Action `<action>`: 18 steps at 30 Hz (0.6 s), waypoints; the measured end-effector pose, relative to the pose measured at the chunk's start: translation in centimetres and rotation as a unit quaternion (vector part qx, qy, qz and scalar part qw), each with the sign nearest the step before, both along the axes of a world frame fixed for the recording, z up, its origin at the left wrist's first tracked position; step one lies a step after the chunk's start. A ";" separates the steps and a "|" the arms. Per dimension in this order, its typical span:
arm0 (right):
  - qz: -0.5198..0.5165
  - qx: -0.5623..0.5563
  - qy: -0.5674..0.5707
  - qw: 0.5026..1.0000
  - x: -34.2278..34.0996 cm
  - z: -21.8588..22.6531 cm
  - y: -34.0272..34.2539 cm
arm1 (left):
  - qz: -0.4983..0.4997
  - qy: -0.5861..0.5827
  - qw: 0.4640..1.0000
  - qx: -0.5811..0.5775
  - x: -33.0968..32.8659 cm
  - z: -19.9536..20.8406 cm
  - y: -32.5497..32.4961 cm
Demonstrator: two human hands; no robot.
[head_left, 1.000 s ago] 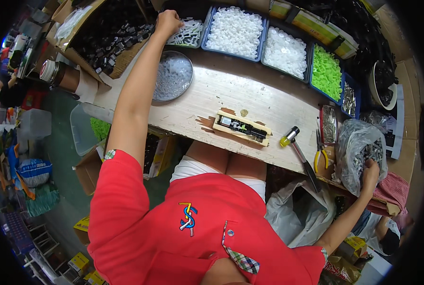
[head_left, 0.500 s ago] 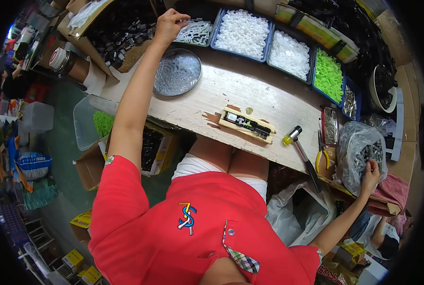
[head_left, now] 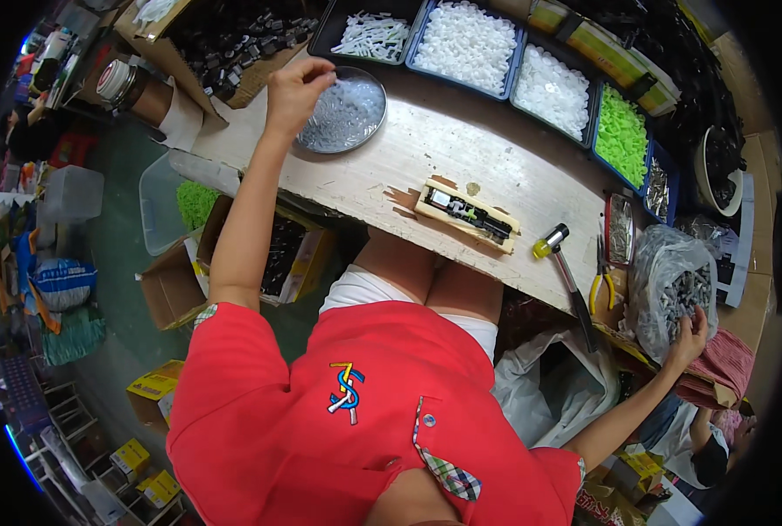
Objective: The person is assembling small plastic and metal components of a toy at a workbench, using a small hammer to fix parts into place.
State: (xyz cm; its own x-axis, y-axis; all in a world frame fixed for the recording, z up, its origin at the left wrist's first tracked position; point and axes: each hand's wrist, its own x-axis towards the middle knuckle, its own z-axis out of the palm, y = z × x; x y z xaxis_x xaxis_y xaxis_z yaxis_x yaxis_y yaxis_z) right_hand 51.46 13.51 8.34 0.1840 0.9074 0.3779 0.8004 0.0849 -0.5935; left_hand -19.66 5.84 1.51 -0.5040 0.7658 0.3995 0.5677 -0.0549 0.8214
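Note:
My left hand point(head_left: 294, 98) is above the left rim of a round metal dish point(head_left: 369, 140) of small, shiny, wire-like pieces. Its thumb and fingertips are pinched together; whatever they hold is too small to make out. On the far right, my right hand point(head_left: 690, 338) reaches to the mouth of a clear plastic bag point(head_left: 649, 280) filled with small grey metal parts point(head_left: 690, 294). Those fingers are curled closed at the parts, and any piece in them is hidden. Between the hands, a wooden fixture point(head_left: 506, 247) on the bench holds a black assembly point(head_left: 465, 210) with white and green parts.
A hammer point(head_left: 566, 272) with a yellow face and yellow-handled pliers point(head_left: 601, 280) lie right of the fixture. Bins of white sticks point(head_left: 371, 37), white pieces point(head_left: 465, 48), translucent pieces point(head_left: 553, 92) and green pieces point(head_left: 621, 140) line the back. A lidded jar point(head_left: 119, 83) stands left.
My left hand has come back from the bin of white sticks to the metal dish, still pinched. My right hand stays at the plastic bag, slightly lower. The whole view has shifted a little.

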 end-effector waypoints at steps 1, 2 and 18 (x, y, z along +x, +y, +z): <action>-0.004 -0.004 0.008 1.000 -0.9 0.4 -0.2 | 0.004 0.032 0.999 -0.003 0.4 -0.3 -0.7; -0.004 -0.006 0.008 1.000 -1.6 0.5 -0.4 | 0.019 0.042 0.998 -0.033 1.0 -0.4 -1.1; 0.273 0.085 0.151 0.946 -22.0 -0.8 -5.1 | -0.073 -0.283 0.956 -0.016 6.0 1.5 -3.3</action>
